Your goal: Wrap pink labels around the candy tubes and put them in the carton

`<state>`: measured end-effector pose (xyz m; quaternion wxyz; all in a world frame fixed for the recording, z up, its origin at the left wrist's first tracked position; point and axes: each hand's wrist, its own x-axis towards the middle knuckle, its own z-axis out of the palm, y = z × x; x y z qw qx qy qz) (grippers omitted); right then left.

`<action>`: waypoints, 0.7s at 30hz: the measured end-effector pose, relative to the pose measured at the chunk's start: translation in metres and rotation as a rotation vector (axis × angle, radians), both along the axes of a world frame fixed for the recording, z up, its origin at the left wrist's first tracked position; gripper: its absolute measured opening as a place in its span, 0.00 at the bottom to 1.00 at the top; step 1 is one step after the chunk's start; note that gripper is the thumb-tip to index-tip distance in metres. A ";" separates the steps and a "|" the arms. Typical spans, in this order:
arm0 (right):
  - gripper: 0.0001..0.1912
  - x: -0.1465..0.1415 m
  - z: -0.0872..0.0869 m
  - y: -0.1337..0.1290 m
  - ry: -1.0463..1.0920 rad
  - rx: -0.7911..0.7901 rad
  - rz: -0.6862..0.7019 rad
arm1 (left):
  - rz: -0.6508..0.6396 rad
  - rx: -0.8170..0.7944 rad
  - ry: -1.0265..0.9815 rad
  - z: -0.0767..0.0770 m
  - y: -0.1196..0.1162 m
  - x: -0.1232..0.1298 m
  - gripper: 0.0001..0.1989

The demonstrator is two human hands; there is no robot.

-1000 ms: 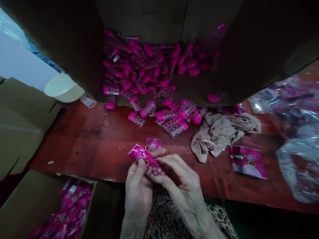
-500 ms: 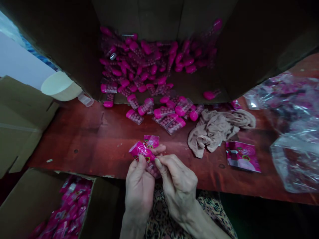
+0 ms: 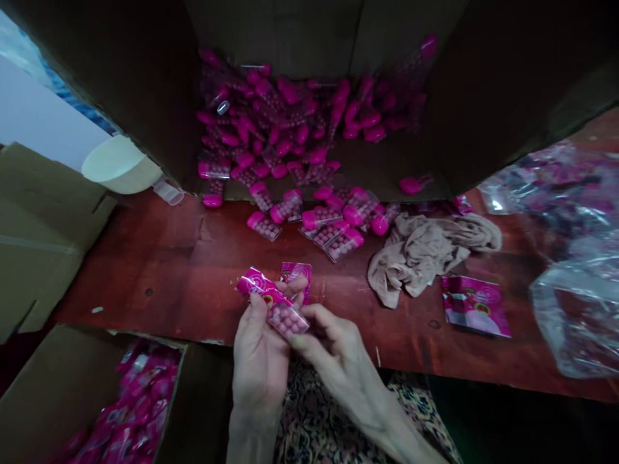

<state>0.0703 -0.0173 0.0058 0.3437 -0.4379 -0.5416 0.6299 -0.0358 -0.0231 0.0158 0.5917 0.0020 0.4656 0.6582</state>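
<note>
One red table (image 3: 159, 270), your left hand (image 3: 258, 361) and right hand (image 3: 348, 364), one pink-wrapped tube (image 3: 281, 310).
On the far side, a large carton (image 3: 488, 109) holds heaped pink-capped tubes (image 3: 285, 129); a smaller carton (image 3: 53, 386) of pink packets (image 3: 140, 399) stands near left. A crumpled beige cloth (image 3: 418, 251) lies to the right. Your left hand curls around the tube, thumb on top; your right hand, fingers nearly together, pinches its clear near-right end. A flat pink wrapper (image 3: 476, 308) lies right, nearer than the cloth. The tube slants between your hands, by the table's near edge.
</note>
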 end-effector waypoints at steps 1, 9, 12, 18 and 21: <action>0.09 -0.002 0.003 0.000 -0.022 0.033 0.024 | -0.010 0.007 -0.004 -0.001 0.000 0.002 0.17; 0.13 -0.005 0.009 -0.011 -0.255 0.073 -0.052 | -0.099 0.057 0.111 0.001 0.000 0.010 0.11; 0.15 -0.004 0.008 -0.018 -0.226 0.022 -0.047 | -0.189 0.037 0.133 0.004 -0.003 0.015 0.11; 0.18 -0.003 0.010 -0.020 -0.206 0.041 -0.099 | -0.246 0.014 0.074 0.003 -0.016 0.027 0.12; 0.18 0.000 0.009 -0.014 -0.130 -0.028 -0.010 | -0.217 -0.003 0.045 0.001 -0.018 0.023 0.14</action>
